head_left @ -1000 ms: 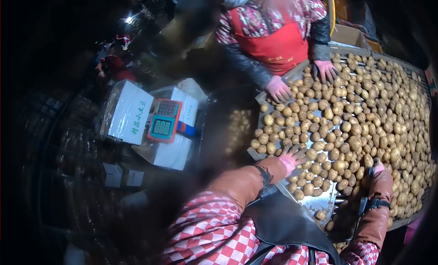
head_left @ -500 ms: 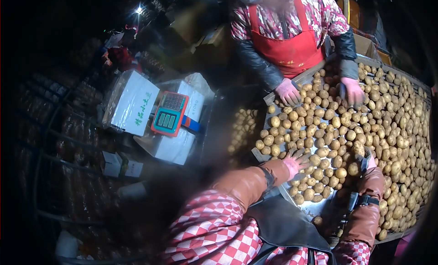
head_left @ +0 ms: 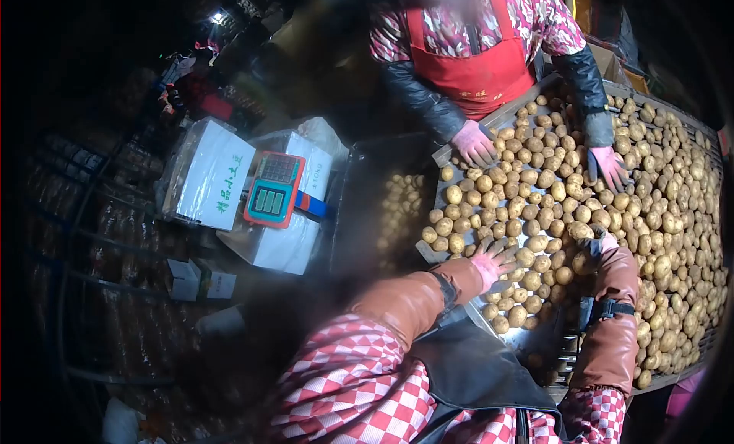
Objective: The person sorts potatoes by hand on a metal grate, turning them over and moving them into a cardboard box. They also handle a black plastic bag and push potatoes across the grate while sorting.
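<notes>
A slatted sorting table [head_left: 442, 155] carries a wide spread of potatoes [head_left: 664, 282]. My left hand [head_left: 493, 265], in a pink glove with greyish fingers, lies open with fingers spread over potatoes near the table's left edge. Farther right, my right hand [head_left: 602, 243] wears a similar glove with dark fingertips. Its fingers curl against a larger potato [head_left: 580, 230] and appear to grip it, though part of the fingers is hidden. Between my hands, potatoes lie loosely on a pale metal surface [head_left: 517, 338].
Across the table, a co-worker in a red apron [head_left: 478, 81] has a gloved left hand [head_left: 609, 169] and right hand [head_left: 475, 143] on the potatoes. At left are a digital scale display [head_left: 273, 190] and white cartons [head_left: 210, 175]. More potatoes [head_left: 401, 207] lie below the table's left edge.
My right hand has moved forward and slightly left, with the larger potato at its fingertips. My left hand remains spread on the potatoes. The co-worker's hand on the right has shifted, its fingers now spread.
</notes>
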